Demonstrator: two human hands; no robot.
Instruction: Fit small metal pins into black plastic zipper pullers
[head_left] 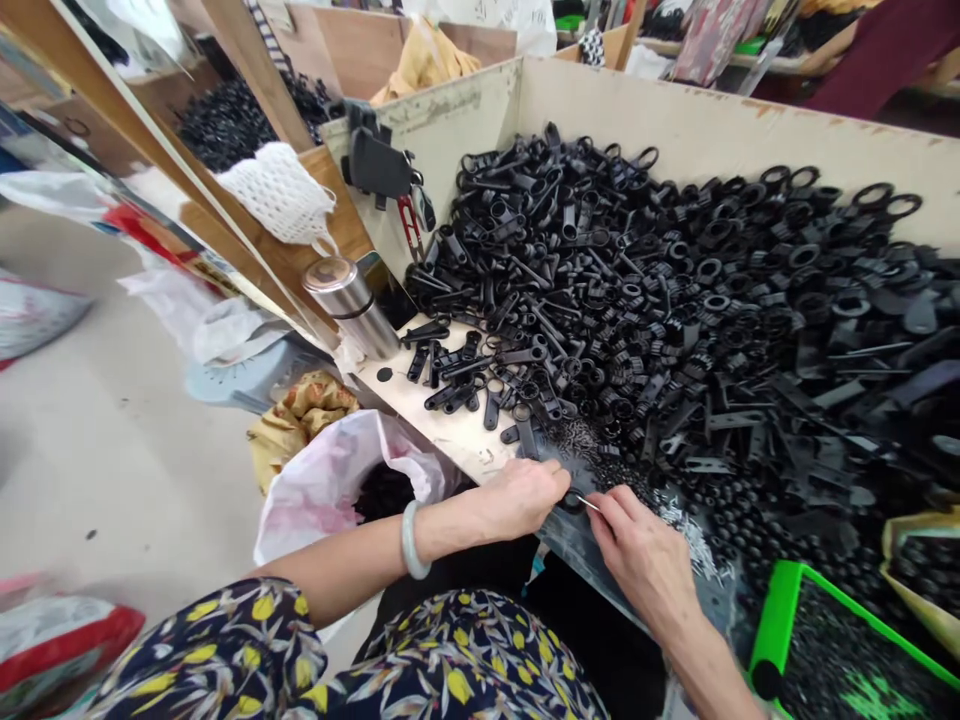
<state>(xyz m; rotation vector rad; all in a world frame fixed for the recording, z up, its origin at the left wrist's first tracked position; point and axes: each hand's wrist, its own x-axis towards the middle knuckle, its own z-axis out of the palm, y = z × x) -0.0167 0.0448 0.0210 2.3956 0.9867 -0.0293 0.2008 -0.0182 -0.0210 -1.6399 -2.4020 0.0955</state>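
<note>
My left hand (525,495), with a pale bangle on its wrist, is closed at the front edge of the bench. Its fingertips pinch a small black ring-shaped part (572,500). Just to the right, my right hand (645,555) is closed on a thin silvery pin (589,504), whose far end meets the ring. Past my hands lie small dark screw-like pieces (577,440). A cluster of whitish metal pins (694,540) is beside my right hand. Several black clamp-like parts (465,380) lie beyond my left hand.
A large heap of black plastic parts (637,290) fills the walled bench. A steel flask (352,305) stands at its left edge. A green-rimmed tray (780,610) of small pieces is at right. Below the edge hangs a white bag (322,490).
</note>
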